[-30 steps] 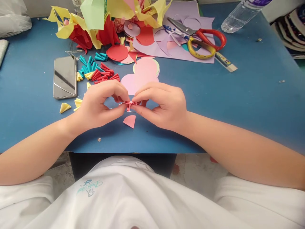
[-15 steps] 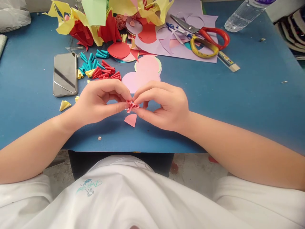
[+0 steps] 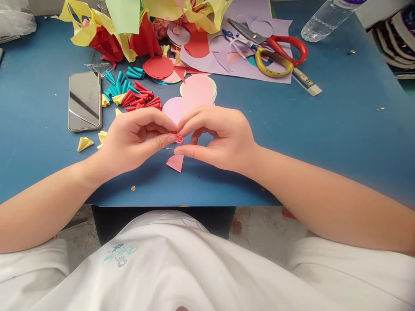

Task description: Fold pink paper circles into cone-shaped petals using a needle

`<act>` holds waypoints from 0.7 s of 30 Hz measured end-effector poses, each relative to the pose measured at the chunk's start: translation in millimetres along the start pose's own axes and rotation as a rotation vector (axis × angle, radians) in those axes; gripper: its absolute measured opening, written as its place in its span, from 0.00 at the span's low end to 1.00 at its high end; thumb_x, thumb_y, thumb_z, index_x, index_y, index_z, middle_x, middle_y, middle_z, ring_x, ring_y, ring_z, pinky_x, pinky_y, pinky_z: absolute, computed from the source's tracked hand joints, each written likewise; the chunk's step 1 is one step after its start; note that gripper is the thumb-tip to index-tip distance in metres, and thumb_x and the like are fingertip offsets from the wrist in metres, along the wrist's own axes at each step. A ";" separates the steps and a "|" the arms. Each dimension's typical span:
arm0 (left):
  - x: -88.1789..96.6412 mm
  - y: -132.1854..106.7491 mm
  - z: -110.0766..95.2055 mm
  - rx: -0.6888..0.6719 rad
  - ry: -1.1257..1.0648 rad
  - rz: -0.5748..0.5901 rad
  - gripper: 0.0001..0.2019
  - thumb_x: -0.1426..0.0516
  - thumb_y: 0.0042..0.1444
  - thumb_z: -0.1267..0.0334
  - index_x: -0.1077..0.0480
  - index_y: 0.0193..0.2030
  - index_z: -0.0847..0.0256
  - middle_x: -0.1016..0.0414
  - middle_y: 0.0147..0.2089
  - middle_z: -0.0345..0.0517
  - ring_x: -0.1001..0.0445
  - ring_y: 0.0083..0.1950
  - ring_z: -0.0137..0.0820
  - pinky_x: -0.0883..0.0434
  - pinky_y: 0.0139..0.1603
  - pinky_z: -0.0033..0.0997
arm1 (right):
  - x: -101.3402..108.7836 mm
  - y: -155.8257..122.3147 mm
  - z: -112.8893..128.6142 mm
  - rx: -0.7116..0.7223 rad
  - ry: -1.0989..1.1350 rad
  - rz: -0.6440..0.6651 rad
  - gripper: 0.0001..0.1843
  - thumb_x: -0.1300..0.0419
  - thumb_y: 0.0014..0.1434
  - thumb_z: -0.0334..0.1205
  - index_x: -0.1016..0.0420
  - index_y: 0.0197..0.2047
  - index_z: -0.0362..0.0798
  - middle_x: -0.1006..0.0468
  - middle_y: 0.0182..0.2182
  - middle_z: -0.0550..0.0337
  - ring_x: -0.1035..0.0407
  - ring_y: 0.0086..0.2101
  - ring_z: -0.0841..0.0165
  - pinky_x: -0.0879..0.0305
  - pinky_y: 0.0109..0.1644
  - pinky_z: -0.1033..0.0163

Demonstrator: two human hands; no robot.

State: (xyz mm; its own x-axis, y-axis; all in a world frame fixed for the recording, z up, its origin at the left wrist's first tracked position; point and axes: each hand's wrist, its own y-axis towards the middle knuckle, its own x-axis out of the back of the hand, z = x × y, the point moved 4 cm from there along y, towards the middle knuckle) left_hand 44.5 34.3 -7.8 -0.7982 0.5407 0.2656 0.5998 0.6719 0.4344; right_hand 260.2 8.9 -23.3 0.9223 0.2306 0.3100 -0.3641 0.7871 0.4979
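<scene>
Both hands meet over the near middle of the table, around a small pink rolled paper with curled spiral ends. My left hand pinches it between thumb and fingertips. My right hand has its index fingertip at the paper's top edge, other fingers curled behind, and its thumb slightly below the paper. A thin light line, perhaps wire, runs beside that thumb. Just beneath lies a pink paper wedge. Beyond the hands are pink and lilac paper circles, partly hidden by my right hand.
A phone lies left of several teal, red and yellow paper cones. Farther back are red paper circles, crumpled paper flowers, scissors on lilac sheets, an eraser and a water bottle.
My right thumb has moved down, away from the pink rolled paper, which has turned and shows more of one spiral. The whole view has shifted slightly. My left hand keeps its pinch.
</scene>
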 end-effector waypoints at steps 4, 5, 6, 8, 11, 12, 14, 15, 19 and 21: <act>5.4 -0.8 4.3 -0.005 0.033 -0.037 0.06 0.28 0.75 0.64 0.15 0.55 0.52 0.11 0.48 0.42 0.08 0.49 0.32 0.06 0.53 0.34 | -0.7 3.0 -1.5 -0.025 0.117 0.028 0.11 0.23 0.72 0.52 0.10 0.46 0.54 0.08 0.48 0.53 0.14 0.45 0.60 0.11 0.39 0.56; 5.9 -0.7 4.6 -0.032 0.068 -0.040 0.06 0.29 0.76 0.64 0.16 0.55 0.52 0.12 0.48 0.42 0.09 0.48 0.30 0.06 0.52 0.33 | -1.8 2.7 -2.0 -0.067 0.151 0.017 0.12 0.23 0.72 0.53 0.10 0.45 0.54 0.09 0.48 0.53 0.14 0.45 0.60 0.10 0.41 0.55; 6.1 -0.4 4.6 -0.067 0.110 -0.040 0.06 0.30 0.76 0.65 0.17 0.56 0.53 0.13 0.47 0.43 0.10 0.47 0.29 0.07 0.51 0.32 | -3.2 1.9 -2.7 -0.122 0.181 0.000 0.14 0.22 0.72 0.55 0.10 0.45 0.54 0.09 0.47 0.53 0.14 0.46 0.59 0.09 0.44 0.53; 4.8 0.7 3.0 -0.162 0.189 -0.023 0.06 0.30 0.77 0.64 0.18 0.56 0.54 0.16 0.46 0.43 0.14 0.45 0.27 0.09 0.47 0.29 | -6.0 -0.1 -3.0 -0.226 0.237 -0.042 0.16 0.18 0.68 0.56 0.13 0.42 0.55 0.10 0.45 0.55 0.14 0.47 0.59 0.07 0.52 0.49; 2.7 3.2 0.3 -0.204 0.236 0.010 0.05 0.31 0.77 0.66 0.17 0.56 0.56 0.17 0.45 0.46 0.17 0.45 0.27 0.12 0.44 0.27 | -9.2 -1.8 -2.4 -0.323 0.343 -0.083 0.21 0.13 0.60 0.53 0.19 0.40 0.58 0.12 0.41 0.60 0.14 0.45 0.58 0.07 0.58 0.44; 1.9 3.8 -1.2 -0.199 0.250 0.024 0.05 0.32 0.77 0.67 0.17 0.56 0.56 0.17 0.45 0.47 0.18 0.45 0.28 0.14 0.43 0.27 | -10.0 -1.7 -2.1 -0.336 0.375 -0.079 0.22 0.12 0.58 0.52 0.20 0.41 0.58 0.13 0.40 0.61 0.13 0.44 0.58 0.07 0.58 0.43; 0.5 3.8 -6.8 -0.209 0.301 0.047 0.05 0.33 0.77 0.67 0.17 0.56 0.55 0.17 0.47 0.49 0.18 0.45 0.29 0.16 0.40 0.27 | -10.8 -1.0 -2.0 -0.351 0.402 -0.059 0.22 0.11 0.57 0.51 0.18 0.43 0.59 0.12 0.40 0.62 0.14 0.44 0.57 0.07 0.58 0.42; -0.3 2.9 -10.3 -0.222 0.353 0.054 0.05 0.34 0.78 0.66 0.17 0.56 0.55 0.17 0.49 0.50 0.17 0.46 0.30 0.16 0.40 0.28 | -10.7 -0.7 -2.2 -0.358 0.392 -0.048 0.22 0.11 0.56 0.51 0.17 0.43 0.60 0.12 0.41 0.62 0.14 0.44 0.57 0.08 0.59 0.42; -6.5 -5.3 -22.1 -0.247 0.639 0.113 0.12 0.43 0.79 0.71 0.17 0.55 0.58 0.15 0.55 0.53 0.15 0.52 0.35 0.15 0.52 0.38 | -9.3 -0.6 -3.1 -0.354 0.306 -0.037 0.22 0.10 0.55 0.54 0.15 0.41 0.58 0.11 0.41 0.61 0.15 0.42 0.59 0.08 0.55 0.48; -10.8 -11.0 -24.9 -0.251 0.723 0.169 0.13 0.43 0.79 0.72 0.16 0.55 0.58 0.14 0.52 0.52 0.16 0.47 0.34 0.18 0.46 0.35 | -9.3 -1.2 -3.5 -0.342 0.278 -0.037 0.22 0.10 0.56 0.55 0.14 0.41 0.56 0.11 0.39 0.60 0.16 0.40 0.60 0.09 0.51 0.50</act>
State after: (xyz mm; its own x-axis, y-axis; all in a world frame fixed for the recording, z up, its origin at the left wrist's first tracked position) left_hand 45.2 8.5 6.0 -0.5871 0.1037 0.8028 0.7547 0.4289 0.4965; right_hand 252.5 7.8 -29.6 0.9506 0.3074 0.0440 -0.3100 0.9310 0.1930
